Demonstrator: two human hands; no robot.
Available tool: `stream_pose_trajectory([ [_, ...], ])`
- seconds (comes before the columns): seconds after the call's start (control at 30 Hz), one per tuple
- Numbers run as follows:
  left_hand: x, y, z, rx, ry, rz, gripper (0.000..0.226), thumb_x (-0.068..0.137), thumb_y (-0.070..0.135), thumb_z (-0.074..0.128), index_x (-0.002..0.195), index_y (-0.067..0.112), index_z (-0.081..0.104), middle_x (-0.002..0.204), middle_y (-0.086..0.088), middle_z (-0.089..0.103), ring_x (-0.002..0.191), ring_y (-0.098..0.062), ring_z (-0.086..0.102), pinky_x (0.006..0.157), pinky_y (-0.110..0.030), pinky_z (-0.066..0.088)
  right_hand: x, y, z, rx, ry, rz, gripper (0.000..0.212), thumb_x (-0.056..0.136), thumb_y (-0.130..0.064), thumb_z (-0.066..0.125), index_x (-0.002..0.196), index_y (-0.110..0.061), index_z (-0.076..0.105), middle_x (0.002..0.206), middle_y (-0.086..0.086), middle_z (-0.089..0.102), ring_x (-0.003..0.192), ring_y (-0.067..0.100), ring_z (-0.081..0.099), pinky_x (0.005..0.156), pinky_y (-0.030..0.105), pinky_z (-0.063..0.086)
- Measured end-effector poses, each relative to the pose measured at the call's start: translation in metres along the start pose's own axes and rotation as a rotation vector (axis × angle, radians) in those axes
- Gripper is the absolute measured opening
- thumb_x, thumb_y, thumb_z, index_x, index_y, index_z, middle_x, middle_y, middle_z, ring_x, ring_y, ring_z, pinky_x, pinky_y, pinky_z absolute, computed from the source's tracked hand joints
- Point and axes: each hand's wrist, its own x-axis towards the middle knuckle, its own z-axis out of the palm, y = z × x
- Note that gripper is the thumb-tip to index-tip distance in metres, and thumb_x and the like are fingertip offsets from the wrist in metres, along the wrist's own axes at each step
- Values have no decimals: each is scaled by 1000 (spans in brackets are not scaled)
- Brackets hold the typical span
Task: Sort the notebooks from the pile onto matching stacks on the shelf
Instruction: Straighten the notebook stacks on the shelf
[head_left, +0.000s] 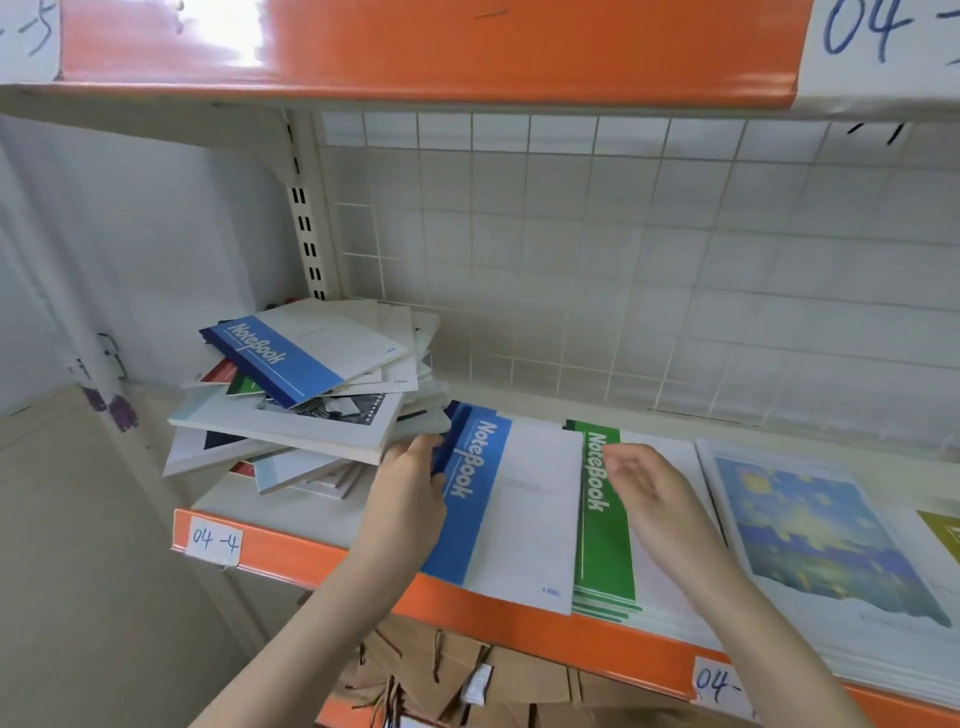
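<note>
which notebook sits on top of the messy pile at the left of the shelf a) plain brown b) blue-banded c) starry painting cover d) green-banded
b: the blue-banded notebook lies tilted on top of the pile, while the green-banded notebook and the starry painting cover lie flat further right on the shelf.

A shelf with an orange front edge holds a messy pile of notebooks at the left, topped by a blue notebook. Right of the pile lies a blue stack; the left hand grips its dark spine edge. Next right is a green stack, with the right hand hovering over it, fingers loosely spread. Farther right lies a stack with a painted cover. A wire grid backs the shelf. Labels on the edge read "04-4". Brown paper bags sit below.
</note>
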Motion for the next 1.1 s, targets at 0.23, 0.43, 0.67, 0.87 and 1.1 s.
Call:
stream_pose_trajectory([
  [0.23, -20, 0, -1, 350, -11, 50, 44, 100, 35, 40, 140, 15, 38, 134, -7, 48, 122, -29, 43, 96, -34, 37, 1, -21, 15, -427, -248, -236, 52, 93, -46, 49, 141, -29, 35, 147, -14, 29, 136, 1, 22, 106, 19, 21],
  [0.43, -23, -8, -2, 164, -19, 15, 44, 99, 32, 44, 136, 9, 45, 130, -11, 51, 119, -28, 47, 95, -34, 41, -18, -36, 28, -686, -536, -312, 82, 80, -66, 55, 147, -38, 17, 158, -11, 0, 144, 6, -3, 115, 32, 14],
  [0.67, -19, -14, -2, 69, 22, 31, 38, 98, 22, 46, 132, 7, 51, 124, -12, 56, 117, -28, 47, 94, -32, 38, -12, -33, 42, -685, -517, -403, 66, 90, -54, 50, 147, -30, 27, 159, -3, 10, 144, 7, 3, 115, 24, 10],
  [0.87, -15, -19, -5, 33, 31, 86, 30, 96, 18, 47, 122, 6, 56, 112, -14, 60, 103, -28, 51, 73, -27, 33, -5, -29, 52, -596, -542, -414, 62, 90, -45, 54, 144, -26, 31, 157, -4, 13, 144, 6, 6, 115, 21, 11],
  [1.1, -22, -14, -14, 196, -49, 165, 48, 98, 38, 46, 139, 17, 38, 129, -6, 50, 117, -23, 47, 85, -26, 38, 14, -45, 43, -427, -413, -365, 43, 97, -40, 45, 136, -24, 46, 139, -8, 45, 127, 5, 40, 104, 20, 30],
])
